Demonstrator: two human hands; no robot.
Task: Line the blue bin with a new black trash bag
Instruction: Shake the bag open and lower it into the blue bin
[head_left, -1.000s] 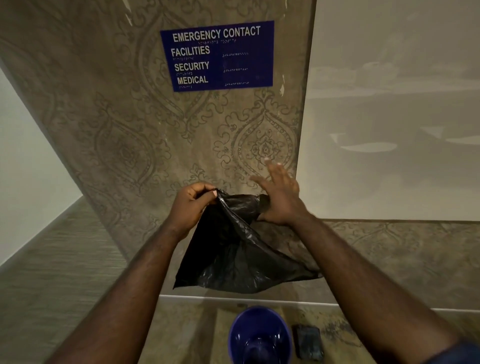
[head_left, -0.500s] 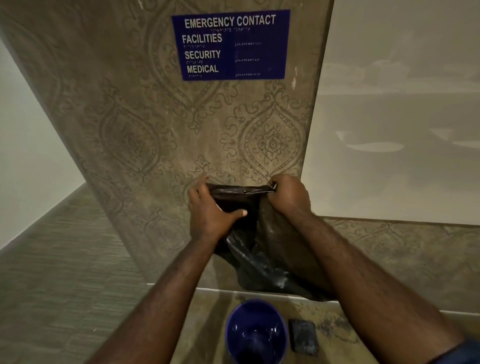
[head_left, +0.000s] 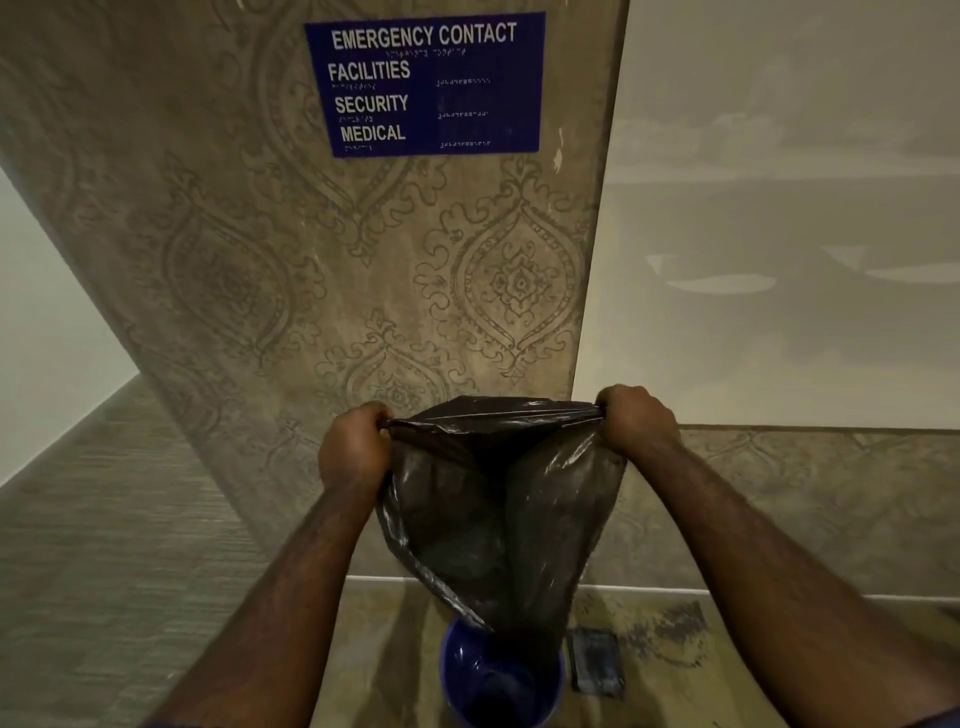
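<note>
**Bag held open over the blue bin**

The black trash bag hangs in mid-air, stretched wide at the top between both hands, mouth partly open w/ a dark gap showing just under the taut upper edge. The plastic is glossy and creased, and it narrows toward the bottom. Its lower end hangs at the rim of the blue bin; whether it dips inside or just hangs in front of the rim, can't tell from here.

Left hand grips the bag's top left corner, fingers curled tight round the bunched plastic. Right hand does the same at the top right corner, fingers clamped on the edge, knuckles up. Both forearms are bare and reach out from the bottom of the view.

The bin stands upright on the floor, directly below the bag, close to the wall, its inside dark blue and shiny. Just beside it on the right lies a small dark flat object on the floor; too blurred to say what. The floor there has dark smudges.

Behind it all is a patterned beige wall, w/ a blue sign up high reading "EMERGENCY CONTACT", "FACILITIES", "SECURITY", "MEDICAL". To the right is a plain pale panel.
</note>
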